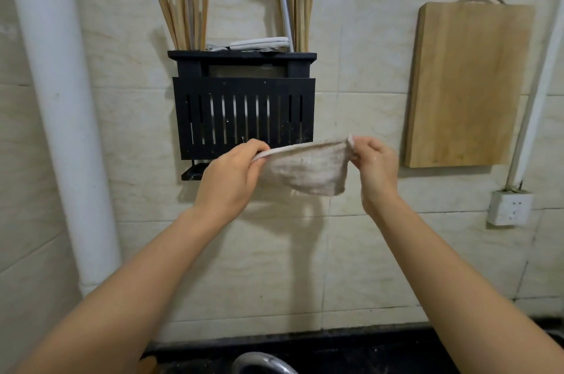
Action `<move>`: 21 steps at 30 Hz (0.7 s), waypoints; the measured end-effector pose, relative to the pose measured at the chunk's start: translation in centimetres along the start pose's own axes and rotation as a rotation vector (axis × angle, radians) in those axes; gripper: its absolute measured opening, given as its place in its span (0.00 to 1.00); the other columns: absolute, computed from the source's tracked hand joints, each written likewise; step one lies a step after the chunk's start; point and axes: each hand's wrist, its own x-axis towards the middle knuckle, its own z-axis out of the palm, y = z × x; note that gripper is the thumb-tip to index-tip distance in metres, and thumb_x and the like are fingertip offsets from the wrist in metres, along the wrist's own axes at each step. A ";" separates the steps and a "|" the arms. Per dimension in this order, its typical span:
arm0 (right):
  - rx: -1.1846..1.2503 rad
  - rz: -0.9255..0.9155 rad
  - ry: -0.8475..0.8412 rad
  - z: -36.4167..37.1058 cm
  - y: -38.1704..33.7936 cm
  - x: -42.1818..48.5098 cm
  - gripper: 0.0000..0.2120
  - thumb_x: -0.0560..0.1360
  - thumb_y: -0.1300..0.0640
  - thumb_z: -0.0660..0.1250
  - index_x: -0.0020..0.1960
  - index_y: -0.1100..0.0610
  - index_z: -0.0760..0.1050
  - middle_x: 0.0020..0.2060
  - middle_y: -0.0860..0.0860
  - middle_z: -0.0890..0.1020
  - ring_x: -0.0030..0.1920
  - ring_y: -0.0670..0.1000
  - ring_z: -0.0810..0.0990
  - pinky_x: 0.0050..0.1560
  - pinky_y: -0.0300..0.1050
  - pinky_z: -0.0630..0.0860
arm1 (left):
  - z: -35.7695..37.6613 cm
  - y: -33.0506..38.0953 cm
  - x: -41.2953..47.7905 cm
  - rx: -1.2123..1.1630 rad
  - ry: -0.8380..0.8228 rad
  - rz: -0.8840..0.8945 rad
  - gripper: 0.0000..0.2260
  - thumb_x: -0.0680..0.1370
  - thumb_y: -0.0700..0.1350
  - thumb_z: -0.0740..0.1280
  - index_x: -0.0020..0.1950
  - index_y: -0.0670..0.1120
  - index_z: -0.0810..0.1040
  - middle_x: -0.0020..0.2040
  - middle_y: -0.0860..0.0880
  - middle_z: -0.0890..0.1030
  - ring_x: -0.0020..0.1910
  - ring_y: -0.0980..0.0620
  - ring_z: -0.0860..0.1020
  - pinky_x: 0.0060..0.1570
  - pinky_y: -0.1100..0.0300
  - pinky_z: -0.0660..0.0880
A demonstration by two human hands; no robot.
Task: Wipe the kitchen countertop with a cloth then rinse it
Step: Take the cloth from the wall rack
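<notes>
At frame centre, cloth [308, 169] hangs stretched betw. both hands, in front of black rack [244, 117] on tiled wall. Left hand [232, 178]: fingers curled, pinching top edge at left end. Right hand [377, 169]: fingers and thumb pinching top right corner. Two-point hold spreads cloth flat, prob. for shaking out or hanging up. Countertop [366, 352], dark strip at bottom of frame, lies well below cloth. Cutting board [467, 83] hangs on wall at right.

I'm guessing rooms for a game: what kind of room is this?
Most likely a home kitchen: a black wall rack holds chopsticks and a ladle, and a wooden cutting board hangs on the tiled wall.
</notes>
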 end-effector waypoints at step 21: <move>-0.787 0.399 0.323 -29.0 -4.1 -30.0 0.09 0.80 0.53 0.61 0.46 0.54 0.77 0.39 0.48 0.81 0.36 0.39 0.77 0.36 0.32 0.72 | 14.9 29.1 -19.5 -0.888 -1.257 -0.819 0.05 0.77 0.39 0.64 0.50 0.39 0.77 0.43 0.42 0.78 0.38 0.47 0.77 0.32 0.59 0.73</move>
